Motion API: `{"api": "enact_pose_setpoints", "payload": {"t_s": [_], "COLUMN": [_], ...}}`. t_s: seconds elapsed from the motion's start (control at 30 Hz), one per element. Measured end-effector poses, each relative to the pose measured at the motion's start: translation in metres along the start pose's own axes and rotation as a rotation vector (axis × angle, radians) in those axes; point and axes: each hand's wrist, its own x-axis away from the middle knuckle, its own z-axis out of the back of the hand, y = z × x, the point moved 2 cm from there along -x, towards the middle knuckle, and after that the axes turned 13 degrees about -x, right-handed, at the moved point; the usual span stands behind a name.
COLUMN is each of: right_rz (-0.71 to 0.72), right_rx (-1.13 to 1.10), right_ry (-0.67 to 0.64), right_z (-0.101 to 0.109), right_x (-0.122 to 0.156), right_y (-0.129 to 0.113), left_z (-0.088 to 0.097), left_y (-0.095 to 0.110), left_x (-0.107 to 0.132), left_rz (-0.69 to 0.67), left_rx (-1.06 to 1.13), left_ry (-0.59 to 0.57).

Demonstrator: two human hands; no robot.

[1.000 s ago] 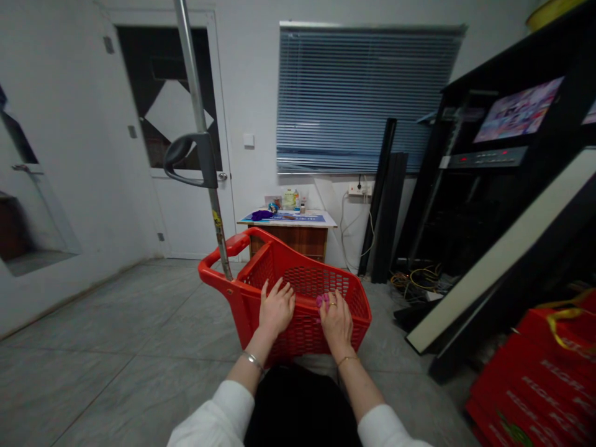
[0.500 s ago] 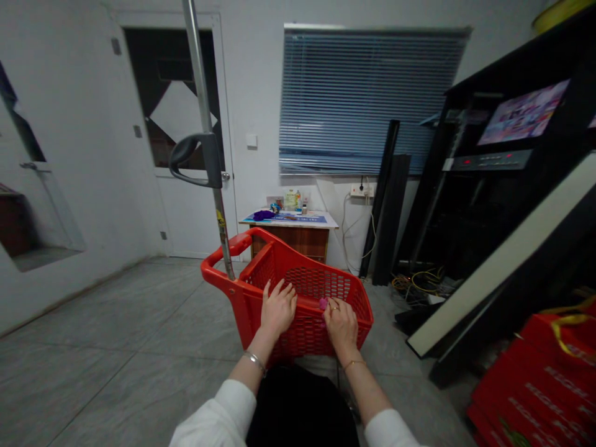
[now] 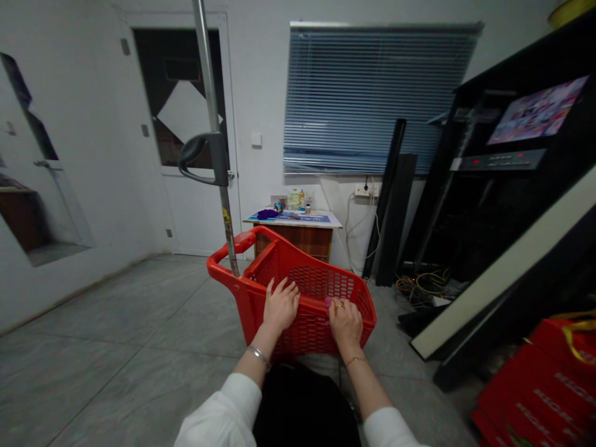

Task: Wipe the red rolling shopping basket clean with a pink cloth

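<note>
A red plastic shopping basket [image 3: 326,282] with a mesh wall stands on the grey tile floor in front of me. Its metal pull pole [image 3: 218,155] rises at the left end, with a dark grip partway up. My left hand [image 3: 280,305] rests flat on the near rim, fingers spread. My right hand [image 3: 345,321] is curled on the same rim, closed on a small pink thing [image 3: 328,302] that shows at the fingertips; I cannot name it. White sleeves cover both forearms.
A small wooden table [image 3: 298,231] with bottles and papers stands behind the basket, under a blue blind. Black panels and a black cabinet with a screen [image 3: 535,118] fill the right side. Cables lie on the floor there. Red boxes [image 3: 535,391] sit at the lower right. A white door is at the left.
The view has shifted slightly to the left and closer to the basket. My right hand has curled tighter over the pink thing on the rim; my left hand stays flat.
</note>
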Motion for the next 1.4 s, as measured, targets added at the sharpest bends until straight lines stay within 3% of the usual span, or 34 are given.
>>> {"api": "enact_pose_setpoints", "payload": {"t_s": [0.07, 0.13, 0.3, 0.4, 0.47, 0.63, 0.73, 0.8, 0.93, 1.03, 1.13, 1.3, 1.4], "right_rz": [-0.029, -0.063, -0.03, -0.01, 0.018, -0.009, -0.096, -0.123, -0.055, 0.006, 0.056, -0.038, -0.066], "right_rx": [0.013, 0.023, -0.056, -0.087, -0.092, -0.053, -0.005, 0.005, -0.053, -0.109, -0.13, -0.078, -0.051], "right_ry": [0.029, 0.053, 0.02, -0.006, -0.017, 0.057, 0.114, 0.114, 0.026, 0.008, 0.01, 0.099, 0.138], "right_z": [0.006, 0.006, -0.014, -0.021, -0.018, 0.006, 0.011, 0.005, -0.016, -0.019, -0.009, 0.008, 0.005], "right_x": [0.001, 0.0, -0.008, -0.01, -0.008, 0.001, 0.002, 0.0, -0.007, -0.008, -0.004, 0.007, 0.005], "right_y": [0.012, 0.007, -0.054, -0.069, -0.056, 0.013, 0.027, 0.013, -0.04, -0.053, -0.024, 0.049, 0.044], "left_z": [0.0, -0.001, -0.003, -0.002, 0.0, -0.001, -0.003, -0.003, -0.002, -0.002, -0.004, -0.007, -0.007], "left_y": [0.002, 0.004, 0.004, 0.0, -0.002, -0.001, 0.002, 0.004, 0.004, 0.0, -0.003, 0.0, 0.003], "left_x": [-0.001, -0.001, -0.002, -0.001, 0.0, 0.0, -0.002, -0.002, -0.002, -0.001, 0.0, -0.001, -0.002], "left_rz": [0.003, 0.009, 0.005, -0.004, -0.011, 0.006, 0.028, 0.034, 0.025, 0.003, -0.006, 0.021, 0.029], "left_rx": [0.008, 0.006, -0.022, -0.036, -0.04, -0.028, -0.019, -0.021, -0.041, -0.05, -0.044, -0.012, 0.004], "left_ry": [0.002, -0.003, -0.002, 0.007, 0.011, 0.019, 0.018, 0.018, 0.01, 0.011, 0.018, 0.031, 0.047]}}
